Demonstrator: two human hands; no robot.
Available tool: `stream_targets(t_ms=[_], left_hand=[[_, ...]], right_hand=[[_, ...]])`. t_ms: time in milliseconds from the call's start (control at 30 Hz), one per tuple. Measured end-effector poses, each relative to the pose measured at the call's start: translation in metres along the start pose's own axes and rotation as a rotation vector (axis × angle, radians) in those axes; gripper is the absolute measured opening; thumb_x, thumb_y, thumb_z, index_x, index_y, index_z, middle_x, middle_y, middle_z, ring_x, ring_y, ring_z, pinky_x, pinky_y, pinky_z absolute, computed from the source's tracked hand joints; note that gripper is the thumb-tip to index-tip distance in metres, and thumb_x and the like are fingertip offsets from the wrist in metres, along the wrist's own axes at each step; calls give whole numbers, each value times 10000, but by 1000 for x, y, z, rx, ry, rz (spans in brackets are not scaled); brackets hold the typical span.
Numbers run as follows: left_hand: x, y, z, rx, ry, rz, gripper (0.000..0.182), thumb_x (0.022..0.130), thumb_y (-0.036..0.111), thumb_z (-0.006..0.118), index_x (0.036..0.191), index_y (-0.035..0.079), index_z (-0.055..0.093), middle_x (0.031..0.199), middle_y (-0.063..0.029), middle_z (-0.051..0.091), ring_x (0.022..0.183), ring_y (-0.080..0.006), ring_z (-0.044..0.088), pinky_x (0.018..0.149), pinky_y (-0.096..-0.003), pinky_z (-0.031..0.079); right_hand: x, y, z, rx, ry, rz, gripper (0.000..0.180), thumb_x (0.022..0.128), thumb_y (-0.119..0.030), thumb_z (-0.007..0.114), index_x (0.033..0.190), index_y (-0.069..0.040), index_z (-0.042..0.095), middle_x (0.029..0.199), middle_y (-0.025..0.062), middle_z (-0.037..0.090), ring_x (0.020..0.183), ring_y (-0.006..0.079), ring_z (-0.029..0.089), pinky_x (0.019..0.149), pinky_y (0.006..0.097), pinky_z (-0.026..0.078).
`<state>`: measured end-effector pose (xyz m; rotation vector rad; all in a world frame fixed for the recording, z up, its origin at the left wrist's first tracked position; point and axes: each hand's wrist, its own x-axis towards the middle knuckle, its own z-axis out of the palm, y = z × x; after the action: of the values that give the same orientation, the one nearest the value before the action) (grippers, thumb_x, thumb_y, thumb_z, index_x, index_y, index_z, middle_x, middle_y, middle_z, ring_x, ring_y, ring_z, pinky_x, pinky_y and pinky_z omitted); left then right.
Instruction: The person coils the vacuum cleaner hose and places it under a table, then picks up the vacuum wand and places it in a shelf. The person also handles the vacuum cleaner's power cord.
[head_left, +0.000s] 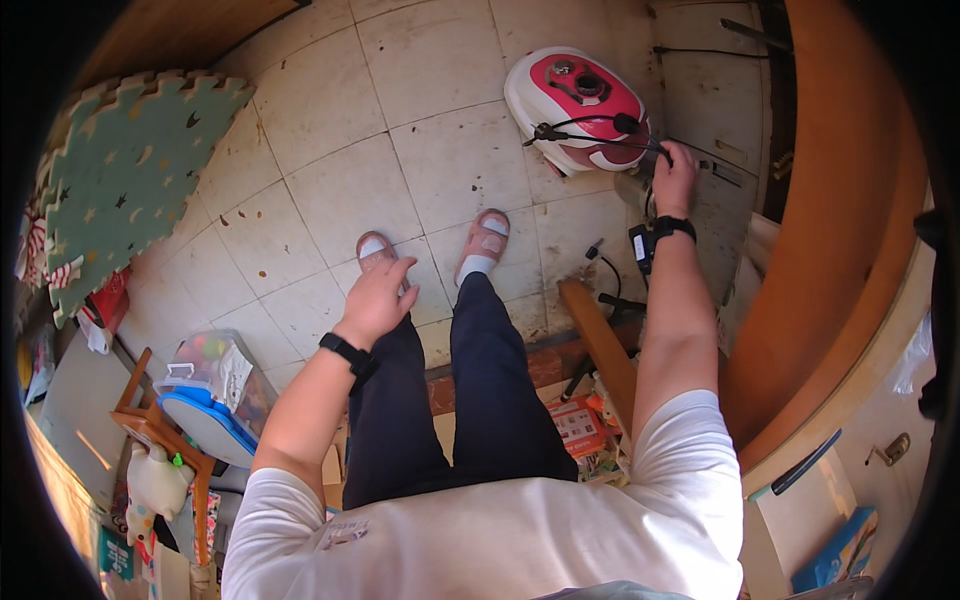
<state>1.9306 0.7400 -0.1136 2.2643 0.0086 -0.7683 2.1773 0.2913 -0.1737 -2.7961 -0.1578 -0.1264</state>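
Note:
My right hand (676, 178) grips a looped black power cord (600, 138) at the upper right. The cord's plug (546, 133) and a dark strap or bundle lie across the top of a pink-and-white floor appliance (555, 97), which has a knob and a dark round opening. This appliance sits on the tiled floor, just left of that hand. My left hand (379, 296) hangs above my left slipper, with nothing in it and its fingers apart. Below my right wrist is a black power adapter (642, 249), partly hidden by the arm.
A wooden cabinet panel (817, 247) rises along the right. A green star-patterned foam mat (135, 172) stands at the left, above a clear lidded box (217, 367) and a small wooden chair (199, 480). A black cable (611, 266) and a wooden board (600, 345) lie near my right leg.

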Motion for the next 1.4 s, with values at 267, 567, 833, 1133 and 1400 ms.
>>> stream_targets(t_ms=[267, 567, 833, 1133, 1400], left_hand=[[-34, -51, 2, -10, -81, -287, 390, 880, 275, 644, 1227, 113, 572, 1083, -129, 628, 977, -334, 627, 804, -421, 519], [-24, -53, 10, -61, -35, -312, 363, 873, 253, 653, 1194, 99, 584, 1054, -124, 642, 950, -315, 640, 785, -412, 526], [-24, -53, 15, -81, -106, -396, 371, 880, 253, 646, 1216, 109, 584, 1083, -111, 645, 943, -277, 648, 796, -394, 528], [-21, -55, 19, -98, -116, -423, 374, 879, 247, 647, 1221, 111, 582, 1086, -107, 645, 932, -270, 649, 793, -388, 529], [-21, -58, 22, -109, -76, -432, 365, 870, 234, 658, 1207, 111, 591, 1062, -112, 650, 918, -270, 649, 785, -388, 529]], right_hand=[[28, 4, 26, -481, -264, 327, 228, 835, -221, 617, 1055, -214, 678, 1130, 53, 654, 1129, 287, 560, 964, 434, 443], [47, -15, 38, -479, -407, 655, 316, 859, -239, 586, 1166, -179, 628, 1206, 97, 633, 1174, 319, 568, 943, 454, 481], [55, -14, 36, -472, -426, 566, 374, 834, -272, 605, 1187, -148, 594, 1257, 136, 584, 1185, 348, 550, 953, 468, 473], [72, -6, 54, -381, -338, 562, 455, 840, -156, 575, 1290, -214, 540, 1375, 158, 476, 1268, 353, 471, 1019, 456, 435], [55, -8, 56, -436, -207, 212, 673, 870, -57, 500, 1478, -303, 347, 1512, 136, 331, 1402, 332, 320, 1104, 459, 345]])
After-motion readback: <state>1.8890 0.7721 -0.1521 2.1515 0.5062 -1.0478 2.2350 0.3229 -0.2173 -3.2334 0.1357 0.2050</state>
